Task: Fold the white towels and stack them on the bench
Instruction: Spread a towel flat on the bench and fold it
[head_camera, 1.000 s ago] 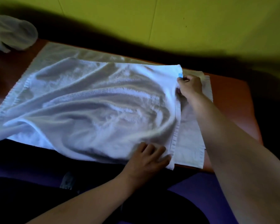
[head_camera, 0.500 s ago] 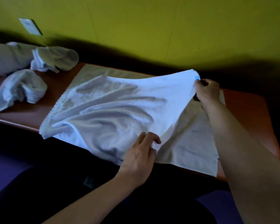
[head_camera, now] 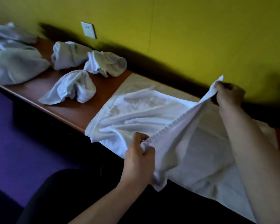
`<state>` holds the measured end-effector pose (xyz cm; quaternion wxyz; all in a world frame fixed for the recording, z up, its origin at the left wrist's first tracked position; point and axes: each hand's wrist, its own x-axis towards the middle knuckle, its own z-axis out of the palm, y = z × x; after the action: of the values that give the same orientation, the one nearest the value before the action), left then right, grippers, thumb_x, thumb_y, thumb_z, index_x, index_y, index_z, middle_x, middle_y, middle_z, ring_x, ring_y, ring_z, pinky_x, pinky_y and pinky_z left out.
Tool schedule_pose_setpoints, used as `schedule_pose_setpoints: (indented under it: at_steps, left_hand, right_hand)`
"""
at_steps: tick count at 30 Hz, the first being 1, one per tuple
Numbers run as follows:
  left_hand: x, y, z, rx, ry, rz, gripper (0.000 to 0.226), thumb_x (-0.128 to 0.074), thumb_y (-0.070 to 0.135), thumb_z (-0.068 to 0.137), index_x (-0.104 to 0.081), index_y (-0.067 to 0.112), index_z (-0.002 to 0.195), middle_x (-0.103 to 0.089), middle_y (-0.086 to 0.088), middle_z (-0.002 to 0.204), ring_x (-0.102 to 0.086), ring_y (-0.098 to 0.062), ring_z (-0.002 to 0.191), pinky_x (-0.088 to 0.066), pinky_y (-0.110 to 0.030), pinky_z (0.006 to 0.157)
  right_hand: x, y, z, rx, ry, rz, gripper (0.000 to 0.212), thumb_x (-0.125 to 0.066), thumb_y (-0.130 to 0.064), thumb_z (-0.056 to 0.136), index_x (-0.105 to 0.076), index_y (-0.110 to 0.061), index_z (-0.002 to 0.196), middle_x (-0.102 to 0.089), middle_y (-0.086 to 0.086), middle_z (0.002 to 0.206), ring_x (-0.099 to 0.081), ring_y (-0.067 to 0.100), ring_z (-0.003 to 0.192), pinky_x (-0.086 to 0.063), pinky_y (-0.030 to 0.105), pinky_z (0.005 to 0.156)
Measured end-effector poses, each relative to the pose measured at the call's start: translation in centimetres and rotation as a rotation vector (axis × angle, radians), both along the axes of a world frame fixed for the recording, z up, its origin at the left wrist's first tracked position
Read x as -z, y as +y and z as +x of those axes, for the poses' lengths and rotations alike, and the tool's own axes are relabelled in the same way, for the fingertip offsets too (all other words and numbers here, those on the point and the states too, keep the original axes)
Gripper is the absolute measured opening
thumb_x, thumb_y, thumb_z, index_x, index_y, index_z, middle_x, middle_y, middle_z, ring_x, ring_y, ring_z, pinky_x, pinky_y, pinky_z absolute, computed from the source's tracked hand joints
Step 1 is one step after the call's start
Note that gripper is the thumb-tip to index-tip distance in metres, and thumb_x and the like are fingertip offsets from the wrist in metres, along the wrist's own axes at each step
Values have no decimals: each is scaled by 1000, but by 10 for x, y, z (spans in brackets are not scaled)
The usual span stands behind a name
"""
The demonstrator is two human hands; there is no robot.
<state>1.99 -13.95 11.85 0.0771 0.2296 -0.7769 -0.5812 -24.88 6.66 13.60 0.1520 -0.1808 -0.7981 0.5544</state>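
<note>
Fingers of left hand (head_camera: 140,156) and right hand (head_camera: 227,94) pinch the white towel (head_camera: 145,117) edge; uneven pulling may drag it off the bench (head_camera: 68,109).

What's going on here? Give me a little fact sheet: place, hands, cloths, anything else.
place: wooden bench against a yellow wall
left hand: pinches the near end of the towel's hemmed edge
right hand: pinches the far corner, raised
held towel: white, partly lifted, wrinkled, its far part on the bench
waiting towels: several crumpled heaps to the left
wall: white socket plate
</note>
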Motion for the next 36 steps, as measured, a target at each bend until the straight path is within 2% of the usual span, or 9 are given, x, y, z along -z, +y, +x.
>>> schedule_pose_setpoints:
  at_steps: [4,7,17,21,23,27,30,33,36]
  left_hand:
    - [1,-49,-7,-90,19,51,14,-69,21,86,-55,22,84,-58,9,63,-52,-5,54,-41,-19,55]
    - [9,-88,-13,-123,15,78,8,-67,23,91,-59,23,89,-60,10,63,-49,-4,49,-40,-22,52]
    - [76,-198,-23,-311,-276,-67,12,-64,33,93,-61,21,93,-64,4,81,-63,-16,74,-52,-36,71]
    - [95,-210,-25,-217,-371,-91,22,-71,38,88,-63,17,90,-65,2,85,-64,-23,85,-45,-31,70]
    - [94,-210,-23,-191,-364,-21,26,-77,38,83,-63,18,91,-65,4,86,-63,-16,81,-46,-29,67]
    - [89,-206,-22,-129,-340,47,36,-80,29,81,-66,22,113,-70,2,99,-67,-13,84,-52,-29,71]
    - [85,-201,-22,-140,-356,106,44,-81,26,81,-62,18,120,-70,-3,100,-66,-15,81,-50,-30,72]
    - [83,-197,-20,-107,-408,81,39,-79,27,83,-66,7,115,-69,-7,99,-66,-24,85,-54,-36,78]
    - [81,-194,-16,-105,-450,149,28,-83,27,78,-74,7,96,-75,-10,93,-72,-29,85,-60,-45,85]
  right_hand:
    - [-8,-79,-20,-70,37,56,34,-67,-35,87,-77,-7,103,-74,12,92,-63,14,73,-49,17,57]
    - [-3,-126,-38,-116,25,82,34,-66,-37,84,-79,-8,98,-76,12,94,-64,16,78,-54,33,74]
    - [53,-250,-38,-454,-159,4,12,-65,-23,93,-69,-12,98,-72,10,85,-69,17,71,-56,34,67]
    - [77,-221,9,-458,-135,73,17,-63,-17,89,-66,-16,106,-73,15,101,-68,18,70,-52,24,61]
    - [86,-187,54,-399,-109,220,16,-65,-23,88,-68,-20,103,-74,11,99,-70,25,84,-56,31,75]
    - [84,-129,175,-213,-120,417,9,-65,-22,92,-65,-13,94,-73,9,87,-66,30,89,-37,31,70]
    - [97,-107,250,-140,-291,396,24,-59,-32,96,-58,-14,81,-61,0,72,-64,31,82,-31,27,66]
    - [134,-101,301,-187,-557,321,50,-48,-60,93,-62,-14,78,-69,5,77,-68,35,84,-48,35,74]
    - [151,-121,321,-279,-634,92,39,-58,-56,91,-68,-18,94,-72,5,93,-67,27,93,-51,36,83]
